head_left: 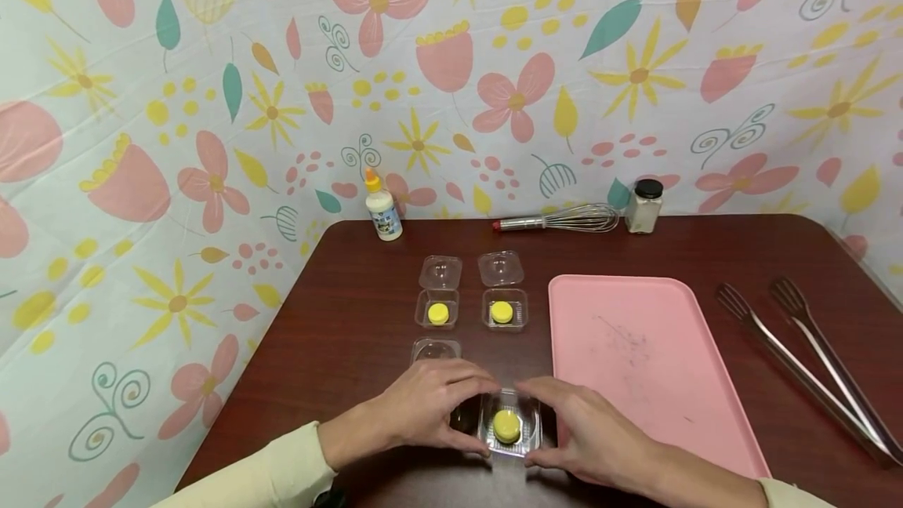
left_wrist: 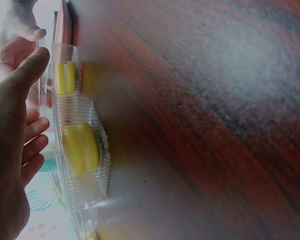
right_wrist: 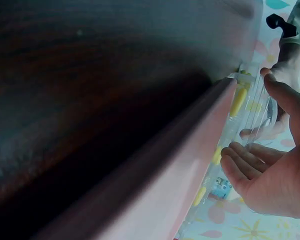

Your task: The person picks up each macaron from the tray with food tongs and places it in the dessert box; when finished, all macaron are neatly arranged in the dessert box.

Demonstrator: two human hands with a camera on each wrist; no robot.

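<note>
A clear plastic lid [head_left: 531,400] is held level above a small clear box with a yellow macaron [head_left: 506,426] in it. My left hand [head_left: 440,406] grips the lid's left side, thumb at the near corner and fingers at the far one. From the other side my right hand [head_left: 592,429] holds it the same way. In the left wrist view the lid [left_wrist: 42,85] stands apart from the box below. Another boxed macaron [left_wrist: 81,147] sits nearer that camera; in the head view my left hand hides it. Behind that hand lies an open lid [head_left: 435,349].
Two open boxes with macarons [head_left: 438,313] [head_left: 502,312] stand farther back, their lids behind them. A pink tray [head_left: 656,367] lies right, beside metal tongs [head_left: 811,367]. Along the back are a glue bottle [head_left: 384,210], a whisk [head_left: 564,219] and a black-capped jar [head_left: 644,208].
</note>
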